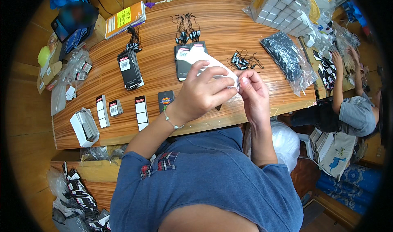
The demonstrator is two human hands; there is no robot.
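Above the table's near edge, my left hand (200,90) is closed around a white-backed hang tag (211,60), its fingers across the card. My right hand (256,94) pinches at the tag's near right end; anything small between those fingertips is hidden. Just beyond my left hand lie dark hang tags (181,70) with white barcode labels, their black strings (188,34) spread away from me. A loose heap of black strings with shiny toggles (243,62) sits beyond my right hand. Further left is a strung stack of black tags (130,72).
Along the wooden table's (163,23) near left are a white box of cards (84,127), small label stacks (116,108) and a dark tag (166,98). A plastic bag of black strings (286,58) and a stack of white boxes (282,10) stand right. A co-worker (354,113) works beyond.
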